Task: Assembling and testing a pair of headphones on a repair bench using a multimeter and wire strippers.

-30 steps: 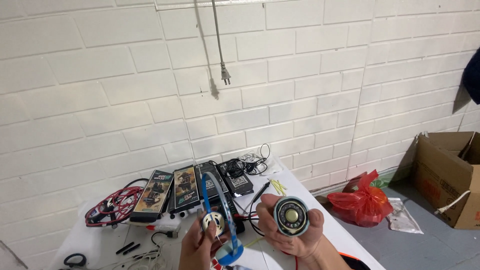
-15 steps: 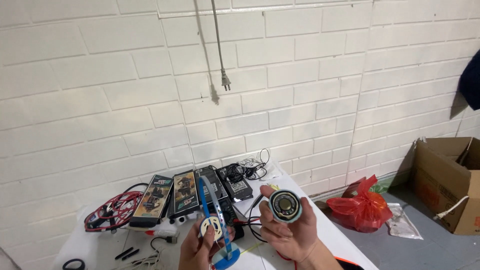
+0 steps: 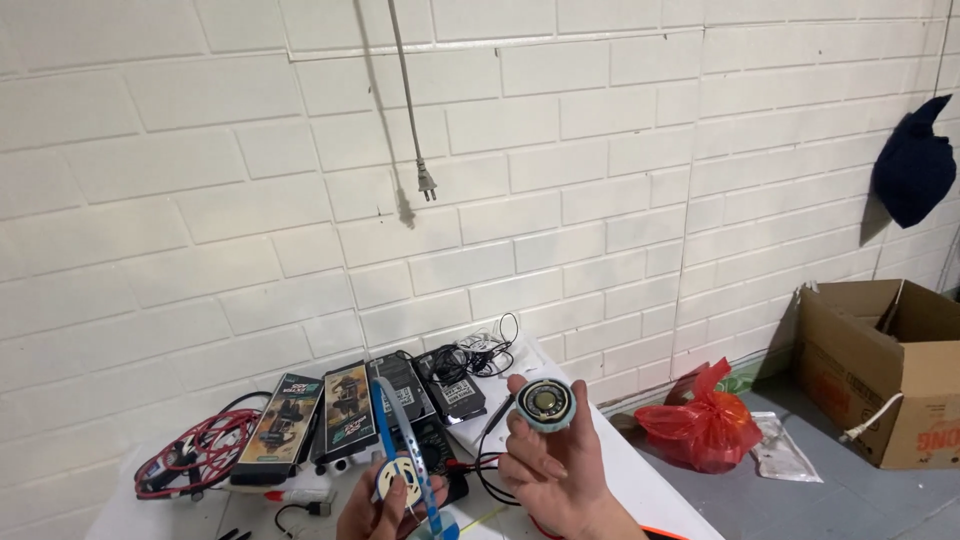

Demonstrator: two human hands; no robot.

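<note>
The person's right hand point(image 3: 552, 468) is raised over the near edge of the table point(image 3: 640, 480), palm turned up toward the face. Its fingers point(image 3: 520, 400) are curled loosely, and the fingertips pinch a small round speaker point(image 3: 546, 403) by its rim, so the disc faces the camera with its pale blue ring around a dark centre. The hand is only part closed, just enough to grip the disc at its edge.

The left hand point(image 3: 385, 500) sits lower, near the bottom of the view. Its fingers wrap around a blue headphone band point(image 3: 392, 440) where the band meets a round white ear cup point(image 3: 400, 482); the band rises from the hand in a thin curved strip and tilts to the left. The speaker in the right hand is well above and to the right of the ear cup, and the 2 do not touch.

Behind the hands, the white table carries 2 flat printed boxes point(image 3: 318, 415) lying side by side, a coil of red cables point(image 3: 195, 462) at the left, and some black chargers with tangled black wires point(image 3: 460, 375) toward the wall. A grey power cord with a plug point(image 3: 425, 180) hangs down the white brick wall. On the floor at the right are a red plastic bag point(image 3: 705, 425) and an open cardboard box point(image 3: 885, 365). A dark cloth point(image 3: 915, 165) hangs on the wall above the box.
</note>
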